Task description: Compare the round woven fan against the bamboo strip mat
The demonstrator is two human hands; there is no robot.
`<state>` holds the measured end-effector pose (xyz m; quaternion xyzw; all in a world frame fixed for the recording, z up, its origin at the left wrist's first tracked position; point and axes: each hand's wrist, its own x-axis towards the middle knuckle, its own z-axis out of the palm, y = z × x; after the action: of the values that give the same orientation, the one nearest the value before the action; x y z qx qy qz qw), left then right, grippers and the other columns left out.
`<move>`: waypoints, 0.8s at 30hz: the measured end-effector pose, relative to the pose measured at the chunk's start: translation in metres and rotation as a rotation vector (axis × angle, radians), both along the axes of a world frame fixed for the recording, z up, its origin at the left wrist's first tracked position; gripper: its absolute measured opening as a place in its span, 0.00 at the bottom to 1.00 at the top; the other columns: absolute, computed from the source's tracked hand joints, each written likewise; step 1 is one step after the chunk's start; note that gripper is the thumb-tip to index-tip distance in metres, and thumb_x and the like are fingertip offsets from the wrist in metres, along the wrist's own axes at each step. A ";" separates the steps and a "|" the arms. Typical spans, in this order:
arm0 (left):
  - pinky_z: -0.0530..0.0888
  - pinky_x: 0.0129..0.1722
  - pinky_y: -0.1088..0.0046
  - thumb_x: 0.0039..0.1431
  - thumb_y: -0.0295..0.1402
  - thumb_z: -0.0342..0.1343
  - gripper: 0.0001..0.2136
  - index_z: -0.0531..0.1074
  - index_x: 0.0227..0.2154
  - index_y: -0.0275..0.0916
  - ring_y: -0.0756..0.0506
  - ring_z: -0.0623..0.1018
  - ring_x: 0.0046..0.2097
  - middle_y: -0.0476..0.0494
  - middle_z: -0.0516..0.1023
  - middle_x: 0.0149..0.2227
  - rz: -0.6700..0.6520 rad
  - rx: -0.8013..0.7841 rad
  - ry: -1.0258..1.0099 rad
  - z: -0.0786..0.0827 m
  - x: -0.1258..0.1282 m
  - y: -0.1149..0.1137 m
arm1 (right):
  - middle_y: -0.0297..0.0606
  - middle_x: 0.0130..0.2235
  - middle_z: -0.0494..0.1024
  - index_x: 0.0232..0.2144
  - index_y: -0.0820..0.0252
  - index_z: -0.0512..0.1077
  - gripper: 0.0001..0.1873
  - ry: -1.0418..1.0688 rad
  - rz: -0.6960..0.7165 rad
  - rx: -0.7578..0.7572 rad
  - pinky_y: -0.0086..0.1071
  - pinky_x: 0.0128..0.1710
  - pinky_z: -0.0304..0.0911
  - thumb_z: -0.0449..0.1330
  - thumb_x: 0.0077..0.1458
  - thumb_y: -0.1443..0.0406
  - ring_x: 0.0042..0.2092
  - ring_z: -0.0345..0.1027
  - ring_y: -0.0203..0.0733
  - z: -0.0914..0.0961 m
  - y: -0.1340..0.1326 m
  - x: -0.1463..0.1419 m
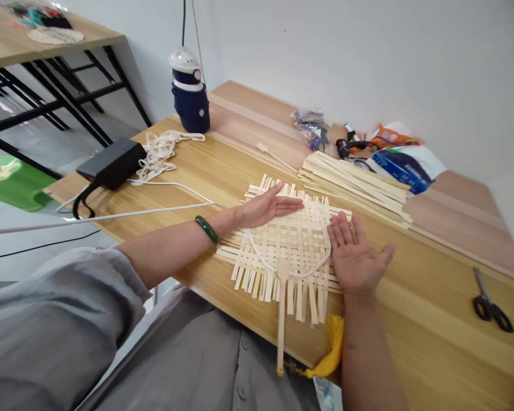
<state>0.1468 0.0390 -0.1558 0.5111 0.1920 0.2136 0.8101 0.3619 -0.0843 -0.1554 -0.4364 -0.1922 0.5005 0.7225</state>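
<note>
A woven mat of pale bamboo strips (pixel 289 237) lies on the table before me, its loose strip ends sticking out all round. On it rests a white rounded outline (pixel 259 257), joined at the bottom to a flat wooden handle (pixel 281 319) that reaches past the table edge. From the handle's end hangs a yellow tassel (pixel 332 348). My left hand (pixel 268 206) is over the mat's upper left, fingers stretched out, holding nothing. Palm up at the mat's right edge, my right hand (pixel 357 257) is open too, its fingertips beside the white outline.
Behind the mat lie a bundle of loose strips (pixel 355 185), a glue gun (pixel 351 145) and plastic packets (pixel 405 165). Scissors (pixel 490 308) are at the right. Leftward are a black power box (pixel 111 162), tangled white cord (pixel 158 151) and a blue jug (pixel 191 97). A white cable (pixel 154 213) crosses the table.
</note>
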 end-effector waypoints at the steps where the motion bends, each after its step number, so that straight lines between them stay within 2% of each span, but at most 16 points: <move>1: 0.52 0.68 0.67 0.67 0.53 0.23 0.38 0.61 0.63 0.29 0.45 0.61 0.67 0.37 0.61 0.66 0.001 -0.002 -0.004 -0.001 0.000 0.000 | 0.49 0.59 0.69 0.57 0.63 0.66 0.48 0.049 -0.021 -0.019 0.46 0.66 0.51 0.32 0.58 0.35 0.59 0.65 0.47 0.002 0.001 0.001; 4: 0.53 0.68 0.68 0.67 0.53 0.23 0.38 0.63 0.62 0.30 0.45 0.61 0.67 0.37 0.62 0.65 0.015 -0.013 -0.013 -0.003 0.000 0.000 | 0.49 0.59 0.69 0.60 0.63 0.64 0.46 0.200 -0.080 -0.023 0.46 0.62 0.58 0.30 0.60 0.38 0.59 0.66 0.48 0.007 0.000 0.005; 8: 0.54 0.68 0.67 0.68 0.53 0.25 0.37 0.66 0.59 0.30 0.44 0.63 0.66 0.36 0.65 0.64 0.021 -0.030 -0.048 -0.006 0.001 0.001 | 0.45 0.56 0.72 0.62 0.60 0.61 0.42 0.408 -0.157 0.057 0.44 0.51 0.68 0.29 0.62 0.42 0.59 0.65 0.47 0.008 -0.003 0.014; 15: 0.53 0.68 0.68 0.69 0.52 0.26 0.36 0.66 0.59 0.29 0.45 0.63 0.66 0.36 0.65 0.64 0.032 -0.044 -0.039 -0.004 0.000 -0.001 | 0.42 0.51 0.76 0.65 0.56 0.59 0.39 0.541 -0.148 0.129 0.41 0.44 0.70 0.35 0.62 0.43 0.56 0.69 0.45 0.005 -0.006 0.024; 18: 0.54 0.68 0.67 0.69 0.51 0.25 0.36 0.65 0.60 0.28 0.44 0.64 0.66 0.35 0.65 0.64 0.032 -0.046 -0.041 -0.002 0.000 -0.002 | 0.40 0.52 0.76 0.64 0.55 0.61 0.38 0.507 -0.081 0.147 0.39 0.47 0.69 0.37 0.62 0.42 0.57 0.67 0.43 0.004 -0.010 0.024; 20: 0.54 0.68 0.67 0.69 0.50 0.25 0.35 0.64 0.60 0.27 0.44 0.64 0.66 0.35 0.65 0.63 0.036 -0.043 -0.048 -0.002 0.001 -0.001 | 0.39 0.53 0.75 0.62 0.53 0.64 0.38 0.410 -0.007 0.140 0.40 0.53 0.65 0.40 0.61 0.41 0.60 0.64 0.42 0.003 -0.013 0.022; 24: 0.56 0.68 0.68 0.69 0.51 0.26 0.35 0.64 0.60 0.27 0.45 0.65 0.65 0.34 0.65 0.64 0.032 -0.024 -0.042 0.000 0.000 -0.002 | 0.40 0.56 0.72 0.56 0.50 0.70 0.39 0.097 0.099 0.125 0.54 0.65 0.47 0.47 0.54 0.36 0.65 0.55 0.50 -0.001 -0.017 0.015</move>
<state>0.1470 0.0374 -0.1560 0.4936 0.1860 0.2350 0.8164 0.3772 -0.1014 -0.1559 -0.3558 -0.2090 0.5433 0.7311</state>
